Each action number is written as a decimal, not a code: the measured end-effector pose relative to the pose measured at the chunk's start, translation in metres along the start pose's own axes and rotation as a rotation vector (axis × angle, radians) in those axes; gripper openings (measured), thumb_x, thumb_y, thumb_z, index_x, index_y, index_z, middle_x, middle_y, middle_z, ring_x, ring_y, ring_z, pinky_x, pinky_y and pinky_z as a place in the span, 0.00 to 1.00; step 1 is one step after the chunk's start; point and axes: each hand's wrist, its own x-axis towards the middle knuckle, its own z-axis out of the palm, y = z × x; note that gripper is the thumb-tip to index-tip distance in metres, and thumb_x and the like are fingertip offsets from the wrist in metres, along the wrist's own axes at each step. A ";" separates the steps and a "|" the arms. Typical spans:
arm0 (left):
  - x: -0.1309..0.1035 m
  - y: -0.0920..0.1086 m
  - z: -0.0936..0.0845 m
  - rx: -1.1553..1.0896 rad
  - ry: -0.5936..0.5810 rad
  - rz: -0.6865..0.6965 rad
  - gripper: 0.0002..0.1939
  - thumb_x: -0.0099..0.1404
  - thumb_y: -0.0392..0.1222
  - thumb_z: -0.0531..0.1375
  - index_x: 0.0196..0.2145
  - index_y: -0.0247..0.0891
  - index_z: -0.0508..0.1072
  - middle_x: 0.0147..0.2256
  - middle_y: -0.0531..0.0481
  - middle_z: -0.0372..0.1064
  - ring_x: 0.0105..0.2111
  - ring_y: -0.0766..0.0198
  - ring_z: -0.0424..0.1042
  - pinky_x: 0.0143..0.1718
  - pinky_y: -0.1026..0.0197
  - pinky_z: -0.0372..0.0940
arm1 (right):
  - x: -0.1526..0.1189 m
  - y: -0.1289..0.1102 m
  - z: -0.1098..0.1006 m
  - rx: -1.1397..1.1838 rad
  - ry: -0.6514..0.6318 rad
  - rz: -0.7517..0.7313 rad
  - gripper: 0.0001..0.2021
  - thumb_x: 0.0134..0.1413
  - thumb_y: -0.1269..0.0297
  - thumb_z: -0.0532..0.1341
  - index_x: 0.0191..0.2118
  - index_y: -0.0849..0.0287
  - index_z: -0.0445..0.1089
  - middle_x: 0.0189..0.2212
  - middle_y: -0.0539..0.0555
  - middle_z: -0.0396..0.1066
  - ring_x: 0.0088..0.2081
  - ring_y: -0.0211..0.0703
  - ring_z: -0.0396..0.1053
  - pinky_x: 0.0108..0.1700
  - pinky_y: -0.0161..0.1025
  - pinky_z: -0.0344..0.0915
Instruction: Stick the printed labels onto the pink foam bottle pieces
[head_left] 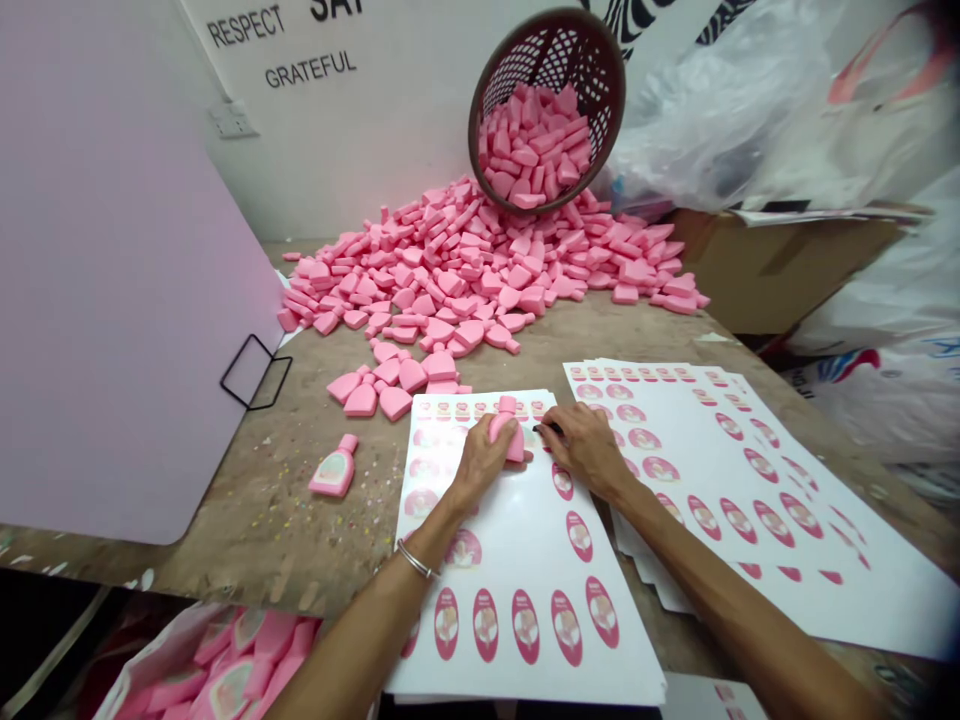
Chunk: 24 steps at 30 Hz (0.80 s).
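My left hand (484, 455) is closed around a small pink bottle-shaped piece (508, 425), held upright over the top of a white sticker sheet (517, 540). Close beside it on the right, my right hand (574, 440) pinches at the sheet's upper right edge; a small dark object shows at its fingertips, too small to name. Oval and rounded pink stickers line the sheet's borders, and its middle is bare white. To the left, on the wooden table, lies one pink piece with a label on its front (334, 468).
A big heap of pink pieces (450, 260) spills from a tipped brown basket (480, 130) at the back. More sticker sheets (720, 480) lie right. A pink board (135, 300) stands left. Below the table edge, a bag (142, 660) holds labelled pieces. Cardboard box (780, 265) at back right.
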 end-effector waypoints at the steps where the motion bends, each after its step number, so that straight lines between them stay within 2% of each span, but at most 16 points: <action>1: 0.000 -0.001 0.000 0.003 0.000 0.002 0.19 0.61 0.54 0.59 0.39 0.34 0.64 0.34 0.49 0.65 0.24 0.63 0.75 0.24 0.62 0.72 | 0.000 0.001 0.001 0.028 -0.004 0.011 0.07 0.58 0.65 0.55 0.31 0.57 0.68 0.27 0.53 0.72 0.34 0.45 0.64 0.40 0.42 0.51; 5: 0.001 -0.002 0.001 0.015 0.001 0.006 0.21 0.60 0.56 0.59 0.39 0.34 0.64 0.32 0.49 0.65 0.23 0.64 0.75 0.23 0.63 0.72 | 0.002 0.003 0.004 0.122 -0.008 0.085 0.06 0.55 0.63 0.56 0.29 0.56 0.67 0.26 0.51 0.72 0.32 0.44 0.64 0.38 0.40 0.53; 8: -0.001 0.000 0.001 0.021 0.006 0.012 0.21 0.60 0.57 0.59 0.38 0.34 0.65 0.32 0.49 0.65 0.23 0.65 0.74 0.23 0.63 0.72 | 0.002 0.002 0.007 0.103 0.013 0.110 0.07 0.53 0.59 0.59 0.30 0.56 0.67 0.28 0.52 0.72 0.32 0.45 0.65 0.38 0.41 0.54; 12: -0.003 0.001 0.001 0.012 0.028 0.023 0.21 0.60 0.57 0.60 0.37 0.35 0.66 0.31 0.50 0.65 0.22 0.66 0.72 0.22 0.63 0.71 | -0.001 -0.007 0.007 -0.015 0.091 0.014 0.08 0.55 0.59 0.58 0.31 0.57 0.68 0.29 0.55 0.73 0.35 0.48 0.65 0.41 0.44 0.54; 15: -0.003 0.000 0.000 -0.016 0.047 0.035 0.21 0.58 0.57 0.61 0.37 0.35 0.66 0.32 0.50 0.64 0.23 0.67 0.72 0.21 0.64 0.70 | -0.004 -0.013 0.006 -0.013 0.149 -0.032 0.08 0.55 0.59 0.58 0.31 0.58 0.69 0.28 0.56 0.73 0.35 0.49 0.65 0.42 0.45 0.55; 17: -0.002 -0.002 -0.001 -0.046 0.050 0.034 0.23 0.58 0.59 0.61 0.39 0.35 0.66 0.31 0.51 0.64 0.23 0.67 0.71 0.22 0.64 0.70 | -0.005 -0.013 0.003 0.080 0.190 0.054 0.09 0.53 0.57 0.61 0.30 0.57 0.68 0.27 0.55 0.72 0.33 0.48 0.65 0.41 0.45 0.57; 21: -0.001 -0.002 -0.003 -0.124 0.055 0.028 0.25 0.59 0.60 0.59 0.41 0.35 0.65 0.28 0.51 0.65 0.23 0.64 0.73 0.22 0.63 0.71 | -0.002 -0.013 -0.015 0.518 0.275 0.419 0.13 0.49 0.53 0.63 0.27 0.57 0.66 0.24 0.50 0.68 0.28 0.41 0.63 0.33 0.39 0.60; 24: -0.008 0.005 -0.004 -0.200 0.048 0.026 0.26 0.62 0.62 0.54 0.39 0.32 0.67 0.29 0.47 0.68 0.27 0.62 0.74 0.25 0.61 0.72 | -0.001 -0.021 -0.033 0.758 0.273 0.488 0.14 0.49 0.51 0.64 0.28 0.58 0.68 0.24 0.48 0.66 0.27 0.37 0.63 0.31 0.36 0.60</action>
